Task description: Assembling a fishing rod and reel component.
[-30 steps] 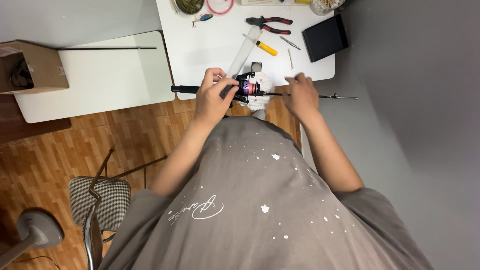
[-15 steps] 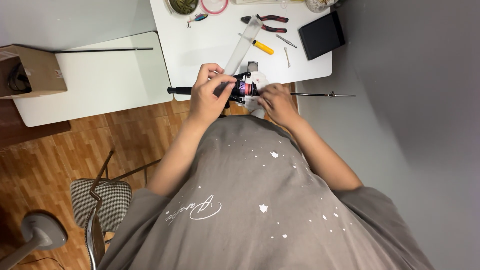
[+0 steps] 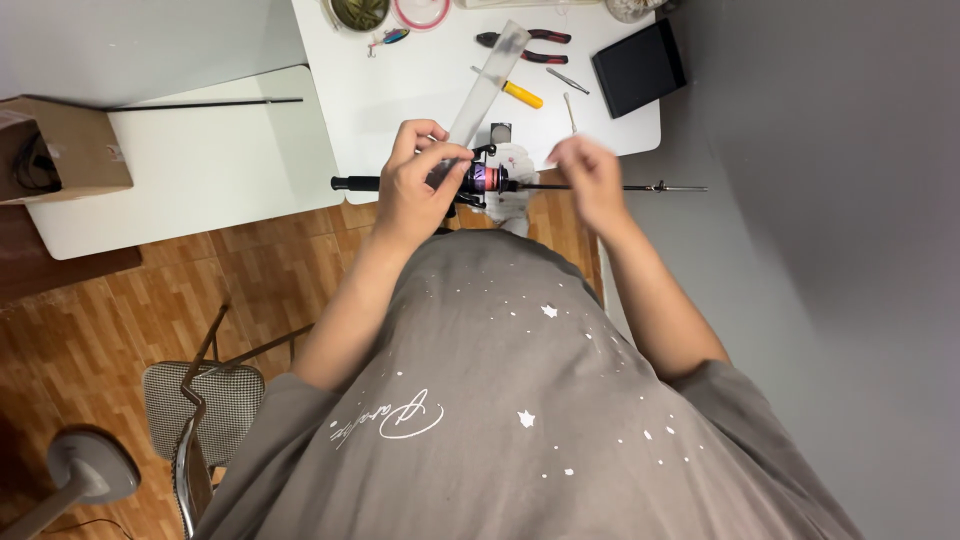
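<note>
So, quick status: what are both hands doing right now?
Left hand shut on fishing rod, at the reel. Right hand open, just above the rod shaft. Pliers and yellow cutter on white table, apart.

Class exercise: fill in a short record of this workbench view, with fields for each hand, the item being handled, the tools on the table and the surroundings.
Left hand: left hand closed around the black fishing rod at its reel
Right hand: right hand raised beside the rod, blurred, grip unclear
Tools: red-handled pliers, yellow-handled tool, metal tweezers
Table: white table, black flat case
Surroundings: cardboard box, wooden floor
</note>
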